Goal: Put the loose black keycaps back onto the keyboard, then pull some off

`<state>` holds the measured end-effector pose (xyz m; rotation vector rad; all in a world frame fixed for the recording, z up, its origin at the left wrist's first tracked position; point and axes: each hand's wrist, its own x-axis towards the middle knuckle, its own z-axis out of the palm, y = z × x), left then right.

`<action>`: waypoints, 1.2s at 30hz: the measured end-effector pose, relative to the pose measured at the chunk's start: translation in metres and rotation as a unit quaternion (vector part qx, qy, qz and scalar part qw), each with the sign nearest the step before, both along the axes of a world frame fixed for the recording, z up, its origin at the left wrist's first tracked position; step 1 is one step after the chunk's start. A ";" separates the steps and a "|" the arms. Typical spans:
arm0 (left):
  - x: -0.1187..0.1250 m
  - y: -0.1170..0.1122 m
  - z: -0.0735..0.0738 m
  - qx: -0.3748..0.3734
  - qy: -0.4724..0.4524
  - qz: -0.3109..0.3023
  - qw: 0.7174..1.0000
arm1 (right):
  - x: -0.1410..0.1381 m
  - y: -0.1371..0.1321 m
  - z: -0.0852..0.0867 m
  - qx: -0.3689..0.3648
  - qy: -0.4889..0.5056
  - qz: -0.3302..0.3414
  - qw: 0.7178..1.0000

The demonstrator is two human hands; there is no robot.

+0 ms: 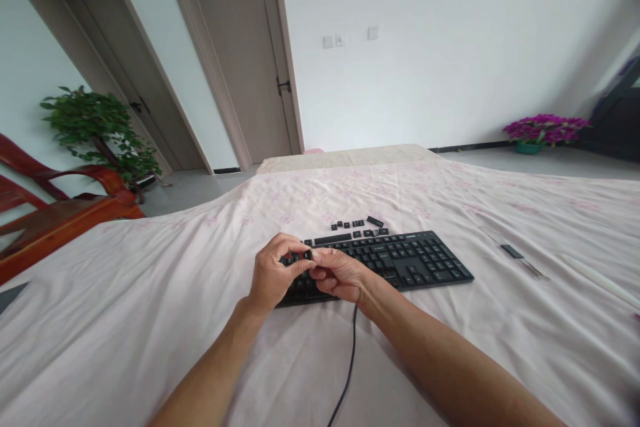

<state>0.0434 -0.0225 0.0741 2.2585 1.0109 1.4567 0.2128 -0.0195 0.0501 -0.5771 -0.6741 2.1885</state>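
Observation:
A black computer keyboard (pixel 425 260) lies on the cloth, with its cable (pixel 350 360) running toward me. Over its left part, my left hand (pixel 280 267) pinches a small black keycap (pixel 308 254) between thumb and forefinger. My right hand (pixel 337 272) meets it there, thumb and forefinger closed on the same keycap, the other fingers curled. Both hands hide much of the keyboard's left side. Just beyond the keyboard lie several loose keycaps (pixel 347 225), a long space bar (pixel 333 239) and a wider key (pixel 375 221).
A wire keycap puller with a black handle (pixel 512 251) rests to the right on the pale flowered cloth (pixel 200 293). Near the right edge lies a long whitish strip (pixel 600 280). A wooden armchair (pixel 100 190) stands at the left.

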 end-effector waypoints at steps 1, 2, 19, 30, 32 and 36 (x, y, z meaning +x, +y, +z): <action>0.000 0.000 -0.001 0.003 -0.003 0.001 1.000 | 0.000 0.000 0.001 -0.002 -0.002 0.000 1.000; 0.000 0.000 -0.001 0.006 -0.004 0.002 1.000 | 0.001 0.001 0.001 -0.003 -0.006 0.000 1.000; 0.002 -0.003 -0.010 0.051 -0.002 0.015 0.999 | 0.011 -0.002 0.023 0.223 -0.293 -0.100 0.925; 0.004 -0.005 -0.016 0.023 -0.050 -0.007 0.998 | 0.010 -0.004 0.028 0.233 -0.301 -0.082 0.921; 0.004 -0.005 -0.015 0.023 -0.048 -0.014 0.998 | 0.011 -0.003 0.029 0.232 -0.307 -0.080 0.919; -0.002 0.000 -0.013 0.006 -0.003 -0.035 0.999 | 0.018 -0.003 0.026 0.281 -0.393 -0.096 0.870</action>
